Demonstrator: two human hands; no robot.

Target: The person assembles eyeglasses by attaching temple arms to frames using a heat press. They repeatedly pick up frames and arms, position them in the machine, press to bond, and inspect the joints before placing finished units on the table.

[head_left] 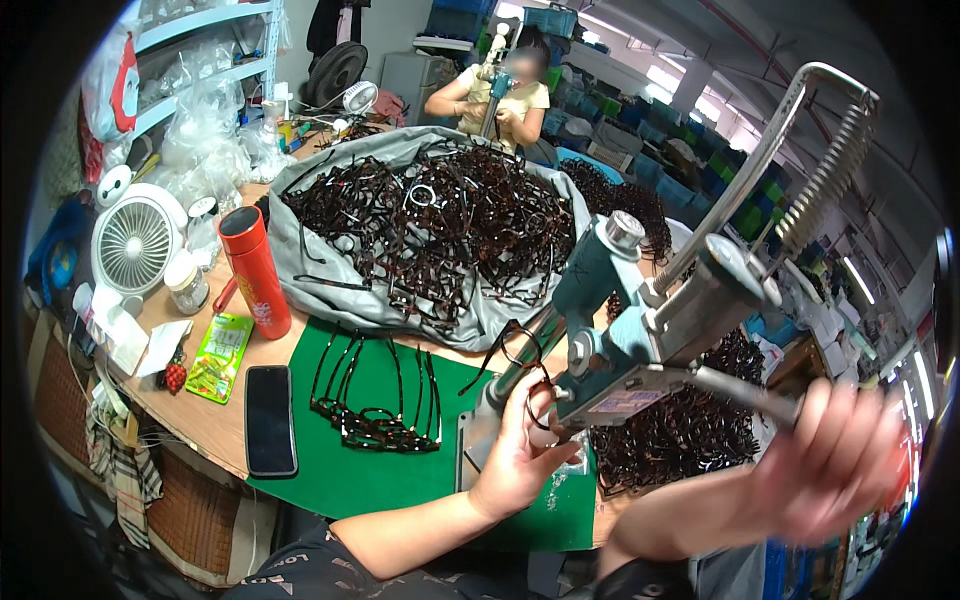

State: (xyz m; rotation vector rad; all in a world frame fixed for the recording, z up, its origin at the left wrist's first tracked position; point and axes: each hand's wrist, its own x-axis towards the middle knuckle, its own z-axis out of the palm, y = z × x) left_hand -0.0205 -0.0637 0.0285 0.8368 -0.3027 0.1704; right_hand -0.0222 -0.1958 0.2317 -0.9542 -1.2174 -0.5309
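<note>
The left hand (515, 450) pinches a dark glasses frame (515, 352) between fingertips (540, 400) and thumb, holding it under the head of the teal press (620, 340); the frame rises just above the fingers. The right hand (835, 455), blurred, is wrapped around the press lever (745, 392). Finished frames (385, 420) lie on the green mat (390, 480) left of the hand, below the grey sack (300, 260).

wooden workbench (215, 420) | metal shelving (215, 50) | stacked blue crates (700, 185)
</note>
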